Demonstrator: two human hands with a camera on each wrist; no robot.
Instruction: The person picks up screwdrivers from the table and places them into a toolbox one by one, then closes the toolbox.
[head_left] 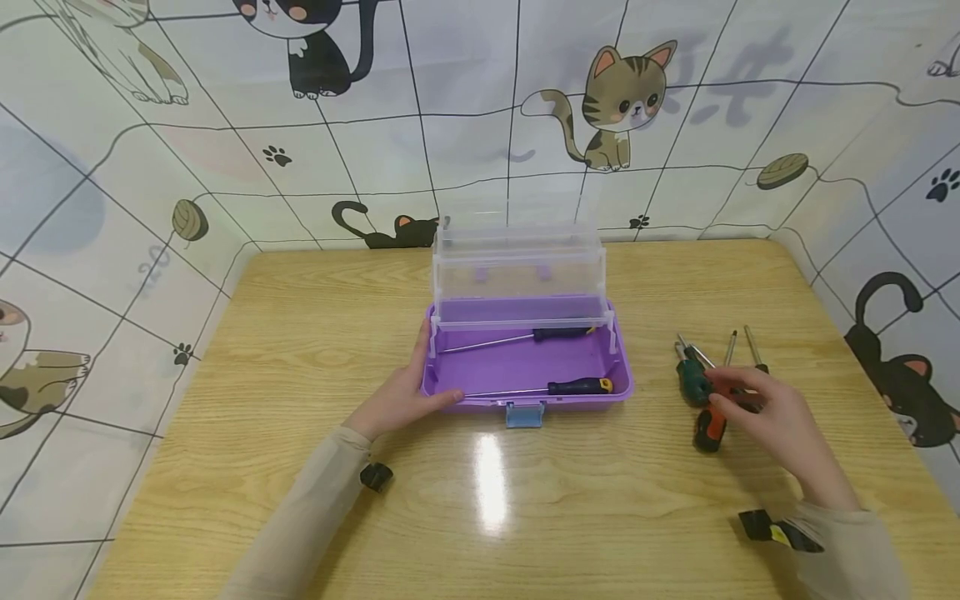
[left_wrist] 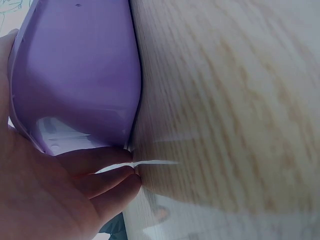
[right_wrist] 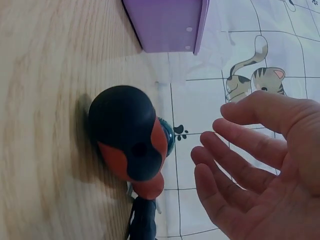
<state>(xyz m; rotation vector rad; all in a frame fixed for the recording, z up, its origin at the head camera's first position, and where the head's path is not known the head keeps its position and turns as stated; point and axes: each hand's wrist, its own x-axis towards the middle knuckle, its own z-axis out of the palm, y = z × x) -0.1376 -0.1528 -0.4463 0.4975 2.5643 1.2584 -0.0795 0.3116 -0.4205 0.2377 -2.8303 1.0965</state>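
The left hand [head_left: 405,398] rests spread against the purple toolbox [head_left: 495,364], two dark-handled screwdrivers [head_left: 581,387] inside. The right hand [head_left: 780,421], fingers loosely parted and empty, is beside the green-handled screwdriver [head_left: 693,383] and orange-and-black screwdriver [head_left: 707,431] on the worktop [head_left: 315,333].

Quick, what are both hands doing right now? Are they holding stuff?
Left hand: closed on the purple box, holding its left end.
Right hand: open, holding nothing, by the screwdrivers.
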